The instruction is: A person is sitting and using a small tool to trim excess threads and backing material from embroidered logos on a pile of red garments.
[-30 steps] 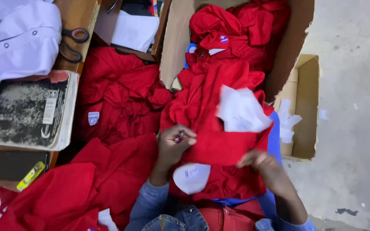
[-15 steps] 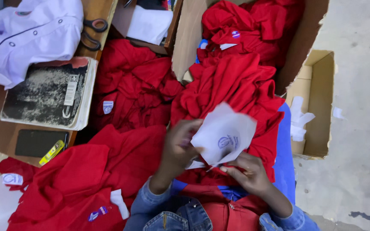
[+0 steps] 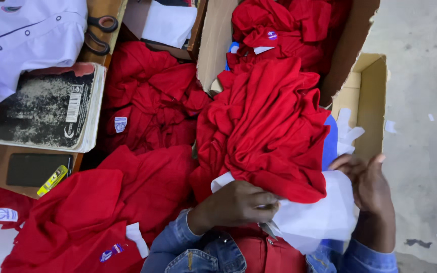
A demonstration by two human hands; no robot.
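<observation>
While the left hand [image 3: 241, 205] pins a white sheet [image 3: 324, 217] under the red shirt [image 3: 266, 126] on the lap, fingers clamped on sheet and hem, the right hand [image 3: 367, 184] rests at the sheet's far edge, fingers apart. Step, as judged: backing sheet being pulled out. Next calls for a firm pinch by the right.

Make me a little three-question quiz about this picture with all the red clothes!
1. True or false: the left hand grips a white sheet of paper under the bunched red fabric garment.
2. What lies beside the worn dark hardcover book: A scissors, B hammer?
3. What colour are the person's sleeves?

Key: 1 true. 2 A, the black-handled scissors. 3 Blue denim; the right hand is open.
</observation>
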